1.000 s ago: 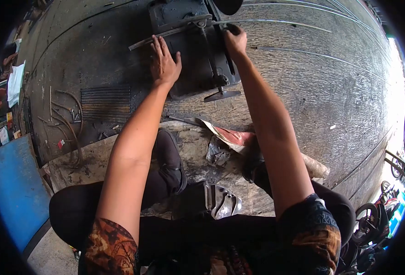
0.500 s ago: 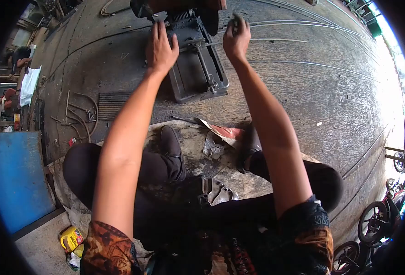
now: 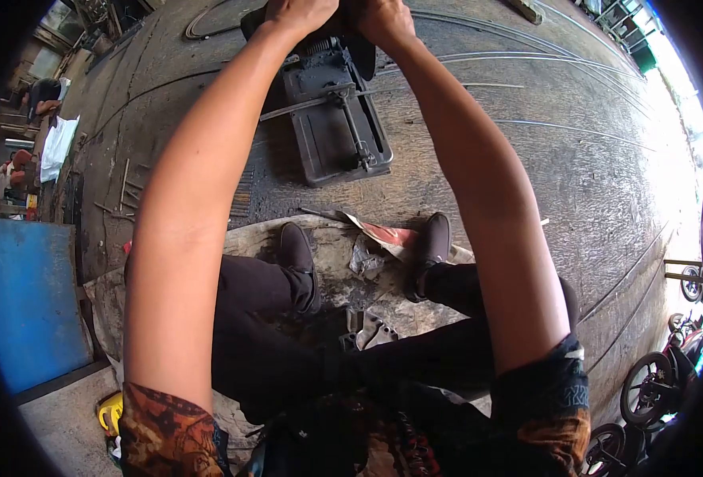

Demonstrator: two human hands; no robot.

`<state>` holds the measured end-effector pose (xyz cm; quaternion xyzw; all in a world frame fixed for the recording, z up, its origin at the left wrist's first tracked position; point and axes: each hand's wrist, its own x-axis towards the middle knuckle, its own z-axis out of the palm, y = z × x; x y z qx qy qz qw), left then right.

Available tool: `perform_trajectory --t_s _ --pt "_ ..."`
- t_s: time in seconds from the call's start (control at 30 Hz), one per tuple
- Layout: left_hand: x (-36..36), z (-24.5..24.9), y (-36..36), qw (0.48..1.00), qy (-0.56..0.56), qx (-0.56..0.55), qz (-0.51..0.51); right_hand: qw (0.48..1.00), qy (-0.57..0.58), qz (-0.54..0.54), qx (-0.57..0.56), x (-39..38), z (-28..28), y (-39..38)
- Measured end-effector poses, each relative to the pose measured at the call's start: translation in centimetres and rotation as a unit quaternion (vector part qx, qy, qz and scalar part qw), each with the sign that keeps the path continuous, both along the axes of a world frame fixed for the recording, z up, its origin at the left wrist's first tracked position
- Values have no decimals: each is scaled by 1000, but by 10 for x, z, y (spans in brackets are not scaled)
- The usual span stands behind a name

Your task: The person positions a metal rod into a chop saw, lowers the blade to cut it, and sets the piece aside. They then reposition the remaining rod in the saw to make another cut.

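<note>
A dark chop saw [image 3: 329, 151] lies on the ground ahead, with its flat base and clamp screw toward me. A thin metal bar [image 3: 300, 108] passes crosswise through its clamp. Up at the view's top edge, my left hand [image 3: 302, 13] is curled at the saw's upper part. My right hand [image 3: 385, 19] is bent in close beside it, also at the saw head. The fingertips of both hands are cut off or lost in shadow, so what they grip cannot be made out.
Long metal rods [image 3: 518, 57] stretch across the floor at right. Short bars [image 3: 242, 195] lie left of the saw. A metal part [image 3: 365, 329] rests between my legs on a dirty sheet. A blue panel [image 3: 29, 302] stands at left, motorcycles [image 3: 646, 389] at lower right.
Both hands have moved up and toward each other, from the saw's sides to its upper part. The right hand was apart from the saw, with a small dark thing in its fingers.
</note>
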<state>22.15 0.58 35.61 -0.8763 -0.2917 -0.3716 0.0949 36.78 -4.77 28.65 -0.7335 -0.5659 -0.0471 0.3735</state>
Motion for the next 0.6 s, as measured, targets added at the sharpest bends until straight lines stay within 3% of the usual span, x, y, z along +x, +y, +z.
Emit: perform_trajectory --t_s 0.1,0.17,0.2,0.27,0.37,0.43,0.6 --pt "-7 -21 -7 995 -58 66 -38 998 -28 15 62 2 -20 -7" --pt "-20 -30 -22 992 -72 65 -87 997 43 -12 65 -18 -16 -40" --pt "-28 -34 -29 985 -85 64 -135 997 42 -13 65 -22 -18 -53" --pt "-42 -43 -48 987 -69 51 -135 998 -19 19 56 -25 -34 -72" --pt "-49 -53 -76 976 -58 15 -210 997 5 30 68 -21 -60 -80" --pt "-50 -63 -88 978 -75 23 -194 997 45 36 45 -11 -72 -73" --pt "-51 -67 -94 979 -80 32 -185 998 26 30 57 -9 -28 -60"
